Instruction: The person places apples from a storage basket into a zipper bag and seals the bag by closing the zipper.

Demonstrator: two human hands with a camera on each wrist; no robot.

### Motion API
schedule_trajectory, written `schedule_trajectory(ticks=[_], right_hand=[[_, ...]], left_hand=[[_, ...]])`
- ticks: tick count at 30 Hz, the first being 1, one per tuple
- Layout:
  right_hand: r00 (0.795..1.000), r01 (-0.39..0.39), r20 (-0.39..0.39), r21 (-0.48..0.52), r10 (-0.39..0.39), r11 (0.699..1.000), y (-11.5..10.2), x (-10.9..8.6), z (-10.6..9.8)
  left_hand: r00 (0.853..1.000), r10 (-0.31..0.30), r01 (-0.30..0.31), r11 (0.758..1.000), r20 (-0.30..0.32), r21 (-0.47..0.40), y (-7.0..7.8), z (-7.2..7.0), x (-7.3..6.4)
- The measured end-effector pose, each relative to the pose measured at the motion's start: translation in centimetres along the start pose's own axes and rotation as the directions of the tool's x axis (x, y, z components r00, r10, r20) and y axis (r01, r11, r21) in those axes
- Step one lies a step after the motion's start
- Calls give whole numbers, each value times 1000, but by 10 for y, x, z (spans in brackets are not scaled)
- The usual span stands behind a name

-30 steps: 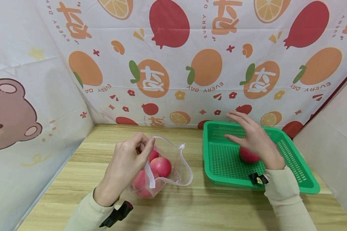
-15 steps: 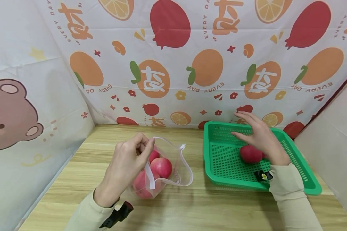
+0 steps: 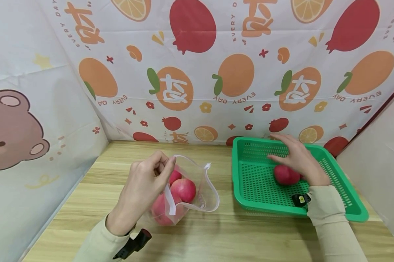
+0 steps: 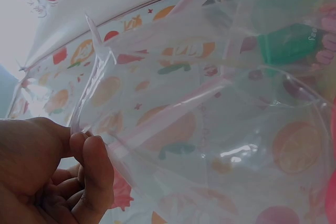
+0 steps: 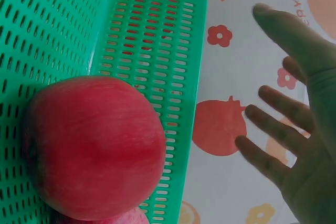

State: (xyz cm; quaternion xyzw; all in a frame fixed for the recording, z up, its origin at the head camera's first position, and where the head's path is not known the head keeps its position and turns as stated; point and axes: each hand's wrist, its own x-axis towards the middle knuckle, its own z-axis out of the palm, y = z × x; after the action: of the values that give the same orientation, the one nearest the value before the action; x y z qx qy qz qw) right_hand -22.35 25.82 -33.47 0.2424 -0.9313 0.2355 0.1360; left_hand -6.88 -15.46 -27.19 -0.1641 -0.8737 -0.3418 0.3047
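My left hand [image 3: 144, 189] pinches the white-edged rim of a clear zip bag [image 3: 211, 198] between thumb and curled forefinger. The bag's mouth gapes, and several red-pink apples [image 3: 183, 190] lie inside it. In the left wrist view, thumb and finger meet at the plastic edge of the bag. Over the green basket [image 3: 235, 174] hovers my right hand [image 3: 296, 156], fingers spread and holding nothing. Beneath it a red apple [image 3: 286, 175] sits on the basket floor, with another mostly hidden behind the hand. The right wrist view shows the large apple [image 5: 97, 148] overlapping a second apple [image 5: 126, 217].
A wood-grain table [image 3: 216, 240] carries both bag and basket. Behind it hangs a fruit-print cloth [image 3: 197, 80], close to the basket's far rim. White cloth walls [image 3: 62, 145] stand at left and right. Black cameras [image 3: 136, 242] are strapped to both wrists.
My right hand has shifted to the right and slightly lower over the basket, bringing more of the front apple into sight. My left hand and the bag have stayed in place.
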Motion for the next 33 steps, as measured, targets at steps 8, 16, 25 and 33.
schedule_trajectory(ticks=[8,16,25,33], right_hand=[[979,-121,163,-30,124,992,5,1,-1],[933,-210,277,-102,230,973,6,1,3],[882,-255,362,-170,301,952,8,1,11],[878,-240,378,-180,293,954,6,0,13]], left_hand=[[1000,8,-8,1000,-10,4,0,0,-1],[1000,8,-8,1000,-9,5,0,0,-1],[1000,6,-6,1000,-3,6,0,0,0],[1000,15,-15,1000,-6,5,-1,1,-1]])
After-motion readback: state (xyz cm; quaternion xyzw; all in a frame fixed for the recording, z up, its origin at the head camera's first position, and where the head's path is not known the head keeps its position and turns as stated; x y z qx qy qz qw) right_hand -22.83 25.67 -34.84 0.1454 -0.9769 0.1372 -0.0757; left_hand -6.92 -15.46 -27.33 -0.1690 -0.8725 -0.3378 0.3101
